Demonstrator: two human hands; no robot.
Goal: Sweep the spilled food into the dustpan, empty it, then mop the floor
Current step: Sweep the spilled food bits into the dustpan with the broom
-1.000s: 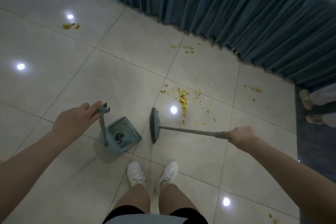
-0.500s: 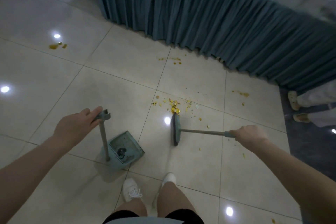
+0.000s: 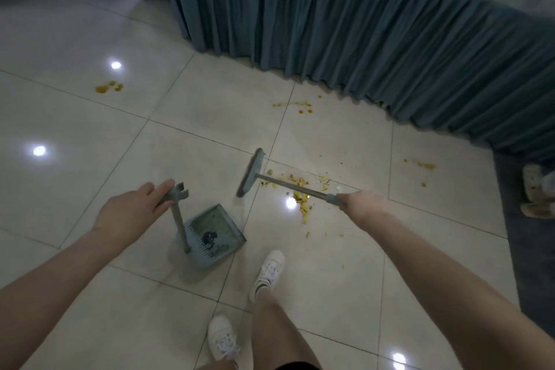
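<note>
A teal long-handled dustpan [image 3: 214, 234] stands on the tiled floor in front of my feet, with dark dirt in its tray. My left hand [image 3: 132, 213] holds the top of its upright handle. My right hand [image 3: 360, 207] grips the shaft of a teal broom [image 3: 250, 173]. The broom head is lifted to the left of a pile of yellow food scraps [image 3: 300, 195], which lies under the shaft. More yellow stains lie near the table skirt [image 3: 295, 105], far left [image 3: 108, 87] and right [image 3: 420, 165].
A table with a pleated blue skirt [image 3: 360, 39] runs across the back and right. Another person's slippered feet [image 3: 536, 189] stand on a dark mat at the right edge. My white sneakers [image 3: 268, 273] are just behind the dustpan.
The broom head has swung from right of the dustpan to beyond the food pile and lifted. I have stepped forward; the dustpan stays upright in my left hand.
</note>
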